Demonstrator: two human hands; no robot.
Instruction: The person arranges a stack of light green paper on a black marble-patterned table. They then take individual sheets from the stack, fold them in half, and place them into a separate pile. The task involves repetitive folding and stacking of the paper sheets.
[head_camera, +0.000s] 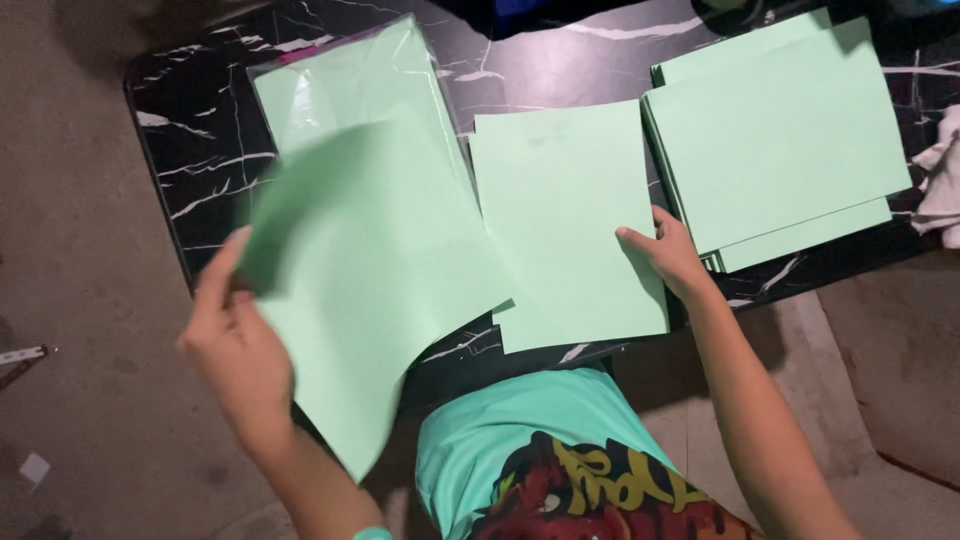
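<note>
My left hand (235, 335) grips a light green sheet of paper (375, 270), lifted and tilted above the left part of the black marble table (205, 150). Beneath and behind that sheet lies a clear plastic sleeve (345, 85) holding green paper. In the middle of the table rests a small pile of green sheets (565, 210). My right hand (668, 255) presses on that pile's right edge, thumb on top. A thicker stack of green paper (780, 140) sits at the right.
A crumpled white cloth (940, 185) lies at the table's right edge. The table's front edge runs close to my body, in a green printed shirt (540, 440). Grey floor surrounds the table, with small scraps at the left.
</note>
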